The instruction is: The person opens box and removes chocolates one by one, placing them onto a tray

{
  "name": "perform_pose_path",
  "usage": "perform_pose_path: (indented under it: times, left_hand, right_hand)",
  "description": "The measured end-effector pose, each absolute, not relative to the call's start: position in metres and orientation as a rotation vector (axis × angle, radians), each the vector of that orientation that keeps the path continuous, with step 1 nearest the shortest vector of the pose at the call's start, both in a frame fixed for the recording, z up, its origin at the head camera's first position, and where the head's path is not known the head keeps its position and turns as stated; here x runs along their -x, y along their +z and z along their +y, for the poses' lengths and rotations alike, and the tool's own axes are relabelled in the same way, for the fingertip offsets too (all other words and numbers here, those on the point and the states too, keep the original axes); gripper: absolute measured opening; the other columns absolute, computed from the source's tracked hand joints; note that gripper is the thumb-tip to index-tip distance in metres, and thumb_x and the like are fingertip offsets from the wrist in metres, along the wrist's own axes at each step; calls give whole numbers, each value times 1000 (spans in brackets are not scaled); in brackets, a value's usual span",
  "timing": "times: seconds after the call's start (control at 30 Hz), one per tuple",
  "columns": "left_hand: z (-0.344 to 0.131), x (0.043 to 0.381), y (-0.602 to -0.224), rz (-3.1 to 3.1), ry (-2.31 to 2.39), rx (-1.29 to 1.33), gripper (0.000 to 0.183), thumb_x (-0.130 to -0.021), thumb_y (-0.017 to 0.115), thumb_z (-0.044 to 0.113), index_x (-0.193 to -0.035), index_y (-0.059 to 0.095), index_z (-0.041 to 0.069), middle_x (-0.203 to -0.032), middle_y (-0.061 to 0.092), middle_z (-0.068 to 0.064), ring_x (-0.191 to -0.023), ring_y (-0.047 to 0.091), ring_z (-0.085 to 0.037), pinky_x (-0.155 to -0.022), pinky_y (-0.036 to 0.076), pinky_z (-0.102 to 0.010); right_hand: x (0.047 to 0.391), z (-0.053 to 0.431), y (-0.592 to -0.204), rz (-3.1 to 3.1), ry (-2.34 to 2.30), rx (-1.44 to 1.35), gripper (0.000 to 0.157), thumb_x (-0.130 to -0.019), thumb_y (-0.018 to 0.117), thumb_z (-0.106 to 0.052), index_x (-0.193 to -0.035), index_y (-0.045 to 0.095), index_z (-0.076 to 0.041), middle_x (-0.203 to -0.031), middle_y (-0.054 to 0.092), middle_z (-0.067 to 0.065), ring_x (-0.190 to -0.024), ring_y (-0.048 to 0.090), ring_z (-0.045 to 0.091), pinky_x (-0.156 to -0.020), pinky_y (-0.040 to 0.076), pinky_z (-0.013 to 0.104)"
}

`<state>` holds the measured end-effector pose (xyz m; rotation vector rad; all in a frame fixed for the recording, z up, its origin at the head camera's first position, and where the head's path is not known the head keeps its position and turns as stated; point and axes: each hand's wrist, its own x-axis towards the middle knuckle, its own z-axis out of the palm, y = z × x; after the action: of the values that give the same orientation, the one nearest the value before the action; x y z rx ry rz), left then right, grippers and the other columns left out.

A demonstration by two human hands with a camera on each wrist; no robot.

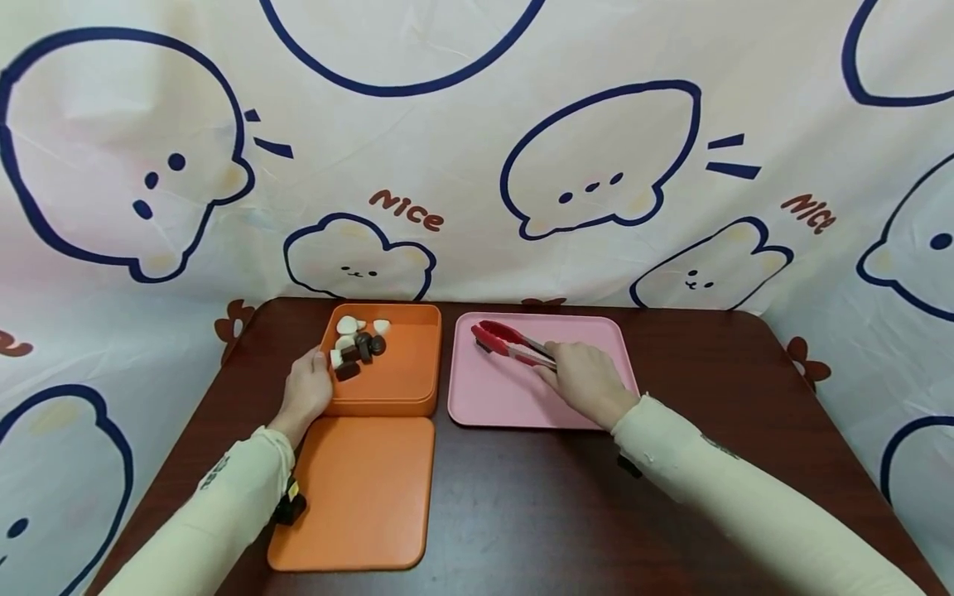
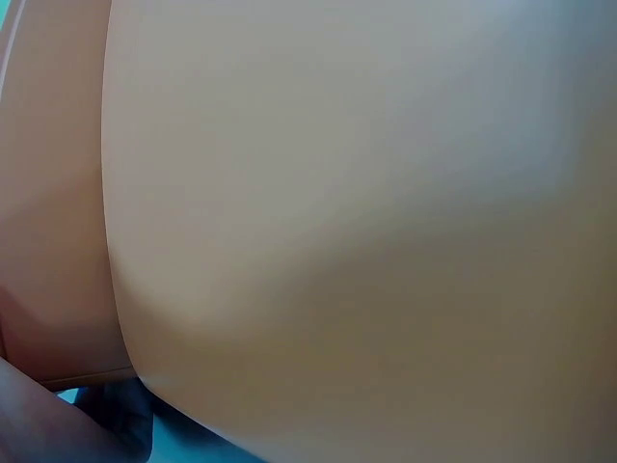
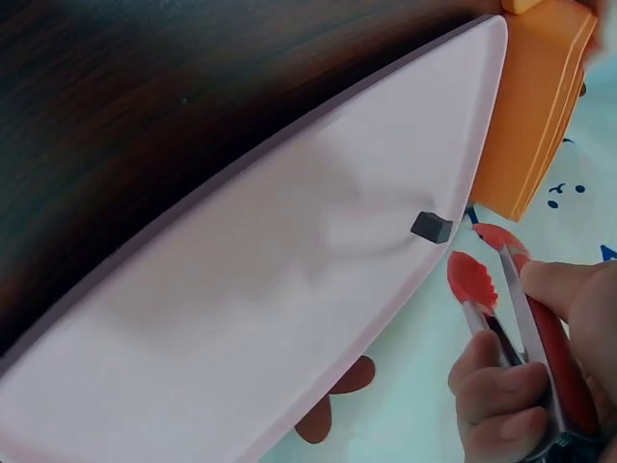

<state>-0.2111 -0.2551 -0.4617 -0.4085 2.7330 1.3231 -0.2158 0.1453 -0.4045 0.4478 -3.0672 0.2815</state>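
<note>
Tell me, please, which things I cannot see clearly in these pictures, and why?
Head view: the handle end of the tongs, covered by the right grip.
Head view: part of the dark piece, covered by the tongs.
Head view: the marks on the left sleeve, too small to read.
Left wrist view: most of the left grip, cut off at the lower left corner.
</note>
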Motion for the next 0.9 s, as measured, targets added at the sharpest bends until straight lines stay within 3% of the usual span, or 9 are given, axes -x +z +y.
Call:
perform_pose_path:
  times: [0.17, 0.33, 0.67, 0.9]
  left_hand:
    - [-255, 212, -462, 2731, 1337, 418, 60, -111, 6, 33, -162, 18, 3, -159, 35, -27, -149, 30, -44, -121, 27, -62]
    - [-254, 213, -461, 2721, 1345, 409, 60, -111, 6, 33, -162, 15, 4, -162, 30, -26, -152, 26, -44, -122, 25, -61]
    - [-254, 214, -461, 2715, 1344, 405, 60, -111, 6, 34, -162, 14, 4, -163, 28, -26, -152, 24, -44, -123, 24, -61]
    - [-256, 213, -462, 2723, 1340, 395, 59, -112, 6, 32, -162, 13, 3, -165, 24, -25, -153, 21, -44, -123, 22, -61]
  right_hand:
    - [215, 144, -404, -3061, 206, -488, 26, -92, 75, -35, -92, 69, -10, -68, 62, 4, -61, 53, 19, -57, 48, 34]
    - [219, 147, -405, -3105, 325, -491, 25, -95, 71, -34, -87, 70, -10, -64, 57, 2, -60, 51, 19, -56, 43, 32]
    - [233, 156, -410, -3244, 654, -388, 31, -100, 64, -35, -107, 77, -8, -67, 54, 1, -64, 47, 16, -56, 36, 28]
    - [238, 164, -413, -3238, 655, -382, 29, -101, 63, -35, -94, 74, -9, -62, 46, -2, -60, 44, 15, -54, 33, 27]
